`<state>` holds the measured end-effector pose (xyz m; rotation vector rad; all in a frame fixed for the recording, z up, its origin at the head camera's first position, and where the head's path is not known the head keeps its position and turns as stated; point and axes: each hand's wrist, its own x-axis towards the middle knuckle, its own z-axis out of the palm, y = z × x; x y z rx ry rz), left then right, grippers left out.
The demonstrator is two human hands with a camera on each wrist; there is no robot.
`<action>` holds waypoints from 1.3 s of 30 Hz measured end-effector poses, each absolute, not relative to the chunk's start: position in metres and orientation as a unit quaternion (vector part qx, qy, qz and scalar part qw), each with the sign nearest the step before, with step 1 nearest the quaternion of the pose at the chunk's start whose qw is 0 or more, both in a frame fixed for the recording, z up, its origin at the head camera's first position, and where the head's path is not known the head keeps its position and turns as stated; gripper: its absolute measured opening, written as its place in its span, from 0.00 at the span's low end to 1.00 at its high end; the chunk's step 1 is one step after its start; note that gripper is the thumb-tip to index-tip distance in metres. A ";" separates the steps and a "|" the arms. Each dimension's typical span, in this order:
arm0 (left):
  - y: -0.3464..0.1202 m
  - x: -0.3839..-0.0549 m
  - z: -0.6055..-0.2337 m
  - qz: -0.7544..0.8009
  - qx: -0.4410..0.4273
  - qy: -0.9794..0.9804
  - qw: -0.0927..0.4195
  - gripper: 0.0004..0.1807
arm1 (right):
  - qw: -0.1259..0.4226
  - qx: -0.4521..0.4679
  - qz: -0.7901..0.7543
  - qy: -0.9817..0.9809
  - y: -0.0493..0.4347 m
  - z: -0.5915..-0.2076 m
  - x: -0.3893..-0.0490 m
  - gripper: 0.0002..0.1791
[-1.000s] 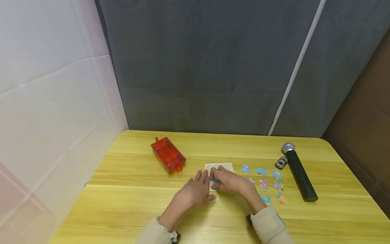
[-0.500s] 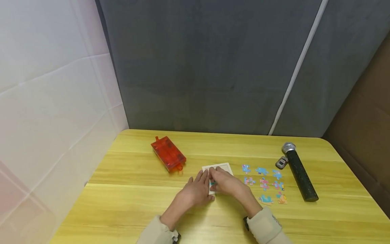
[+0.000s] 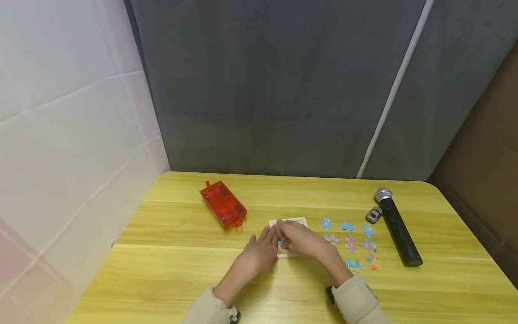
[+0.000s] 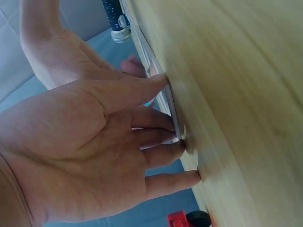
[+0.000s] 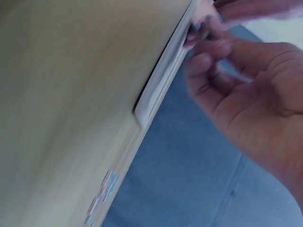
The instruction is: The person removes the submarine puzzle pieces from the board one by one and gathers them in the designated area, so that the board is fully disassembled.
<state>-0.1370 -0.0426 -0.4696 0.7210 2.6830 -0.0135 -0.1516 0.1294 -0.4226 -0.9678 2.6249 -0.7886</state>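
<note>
A white puzzle frame [image 3: 302, 221] lies flat on the table in front of me, partly covered by both hands. My left hand [image 3: 258, 255] rests along its left edge with fingers extended; the left wrist view shows thumb and fingertips at the frame's edge and the tabletop. Inside the frame's lower left corner sits a teal-and-orange puzzle piece [image 3: 282, 248]. My right hand [image 3: 304, 240] reaches over the frame with curled fingers and pinches this piece, though the fingertips largely hide the contact. In the right wrist view, the curled right fingers [image 5: 203, 64] meet beside the frame's inner surface.
Several loose puzzle pieces [image 3: 351, 243] lie in rows right of the frame. Beyond them are a small toy car [image 3: 373, 215] and a black microphone [image 3: 400, 231]. A translucent red box [image 3: 223, 204] sits at the back left. A grey partition [image 3: 259, 90] rises behind the table.
The frame has shifted slightly left and turned a little under my hands. My right hand has moved slightly, uncovering more of the teal-and-orange piece at the lower left corner. My left hand stays nearly still.
</note>
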 end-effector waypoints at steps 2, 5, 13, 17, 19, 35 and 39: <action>-0.042 -0.134 -0.459 -0.022 0.254 0.950 0.178 0.36 | 0.130 -0.344 -0.297 0.881 0.135 -0.421 -0.155 0.14; -0.042 -0.125 -0.435 -0.028 0.250 0.952 0.174 0.35 | 0.162 -0.342 -0.335 0.863 0.146 -0.414 -0.158 0.11; -0.047 -0.117 -0.409 0.028 0.249 0.953 0.173 0.32 | 0.298 -0.253 -0.386 0.836 0.199 -0.392 -0.157 0.07; -0.049 -0.118 -0.408 0.039 0.249 0.950 0.184 0.30 | 0.319 -0.188 -0.379 0.848 0.215 -0.390 -0.151 0.09; -0.050 -0.118 -0.407 0.043 0.250 0.949 0.188 0.29 | 0.315 -0.161 -0.364 0.862 0.217 -0.390 -0.147 0.11; -0.044 -0.121 -0.407 0.072 0.248 0.944 0.203 0.30 | 0.233 -0.089 -0.260 0.933 0.214 -0.399 -0.123 0.17; -0.044 -0.122 -0.407 0.069 0.246 0.944 0.208 0.30 | 0.216 -0.092 -0.269 0.934 0.212 -0.403 -0.119 0.16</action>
